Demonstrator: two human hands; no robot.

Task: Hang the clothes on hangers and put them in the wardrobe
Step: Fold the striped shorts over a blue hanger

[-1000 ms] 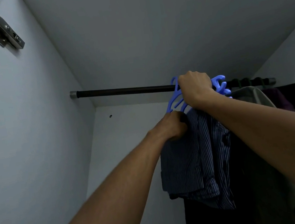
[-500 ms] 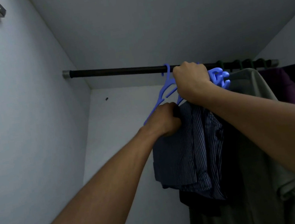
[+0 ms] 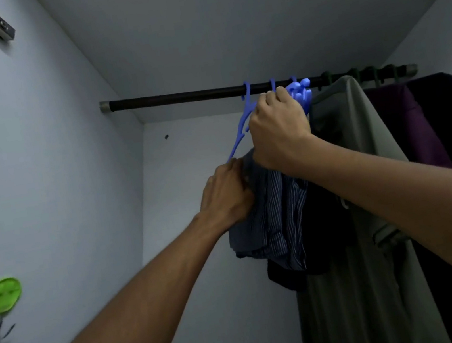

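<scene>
On the rod (image 3: 177,99): three blue hangers (image 3: 300,93); both hands grip.

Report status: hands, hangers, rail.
Right hand grips blue hangers, hooks over rail. Left hand holds striped shirt. Grey garment crowds right side.

A dark metal rail (image 3: 177,99) runs across the wardrobe, under its top. Blue plastic hangers (image 3: 300,93) hook on the rail at its middle. The striped dark shirt (image 3: 273,214) hangs below them. Right of it hang the grey-green garment (image 3: 355,149) and the purple garment (image 3: 408,123). On the left wall, low, sits a green round hook (image 3: 1,295).
</scene>
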